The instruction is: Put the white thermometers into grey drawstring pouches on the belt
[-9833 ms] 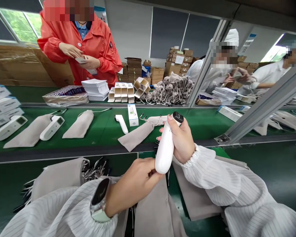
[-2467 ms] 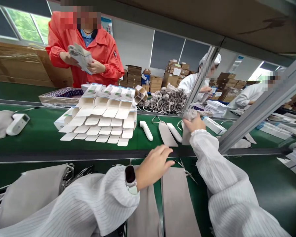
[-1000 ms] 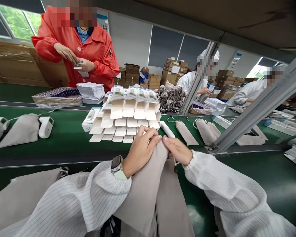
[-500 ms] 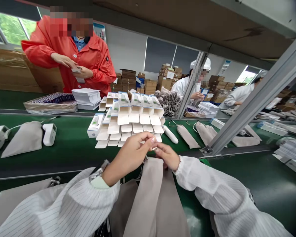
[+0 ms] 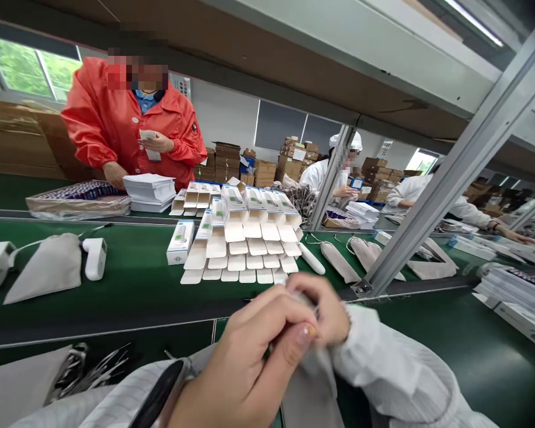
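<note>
My left hand [image 5: 258,351] is closed, thumb and fingertips pinched together at the lower middle; what lies between them is too small to make out. Touching or very near it, my right hand [image 5: 323,306] is curled and blurred at the top of a grey cloth pouch [image 5: 314,386]. The pouch hangs below both hands, partly hidden by my left hand. Just beyond the hands stands a stack of open white boxes [image 5: 249,232], with a closed white box [image 5: 180,242] at its left and a white device [image 5: 312,259] at its right.
Grey pouches [image 5: 339,261] and white handheld devices [image 5: 95,258] lie along the green belt [image 5: 129,297]. A metal post [image 5: 455,166] slants at the right. A person in red [image 5: 134,131] stands across the belt, near a paper stack [image 5: 150,191]. People in white work farther right.
My left hand has come closer and lower, and my right hand has moved slightly down and right. The person in red has lowered one hand to the tray.
</note>
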`<action>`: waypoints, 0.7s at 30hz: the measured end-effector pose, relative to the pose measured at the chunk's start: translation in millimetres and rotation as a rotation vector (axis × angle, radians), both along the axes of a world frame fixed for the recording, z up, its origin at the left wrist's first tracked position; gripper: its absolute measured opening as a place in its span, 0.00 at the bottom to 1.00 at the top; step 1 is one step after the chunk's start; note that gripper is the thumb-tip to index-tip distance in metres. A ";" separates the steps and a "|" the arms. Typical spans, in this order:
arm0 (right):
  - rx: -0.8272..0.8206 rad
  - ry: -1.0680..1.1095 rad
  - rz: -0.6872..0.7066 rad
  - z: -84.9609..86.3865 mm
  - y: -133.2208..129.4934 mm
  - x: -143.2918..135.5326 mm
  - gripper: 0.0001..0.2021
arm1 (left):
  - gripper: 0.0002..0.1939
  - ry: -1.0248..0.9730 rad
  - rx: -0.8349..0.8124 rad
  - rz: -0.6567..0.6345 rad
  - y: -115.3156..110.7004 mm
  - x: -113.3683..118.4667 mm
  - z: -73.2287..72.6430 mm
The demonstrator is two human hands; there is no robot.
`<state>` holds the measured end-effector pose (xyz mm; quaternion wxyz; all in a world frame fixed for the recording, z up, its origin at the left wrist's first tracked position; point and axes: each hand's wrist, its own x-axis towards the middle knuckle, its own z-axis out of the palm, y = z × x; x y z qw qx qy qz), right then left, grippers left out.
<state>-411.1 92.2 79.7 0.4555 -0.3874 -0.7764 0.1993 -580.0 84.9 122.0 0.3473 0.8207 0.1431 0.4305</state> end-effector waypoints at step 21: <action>-0.511 -0.732 -1.278 -80.7 126.6 195.2 0.26 | 0.05 0.741 0.270 0.170 58.5 50.0 -111.5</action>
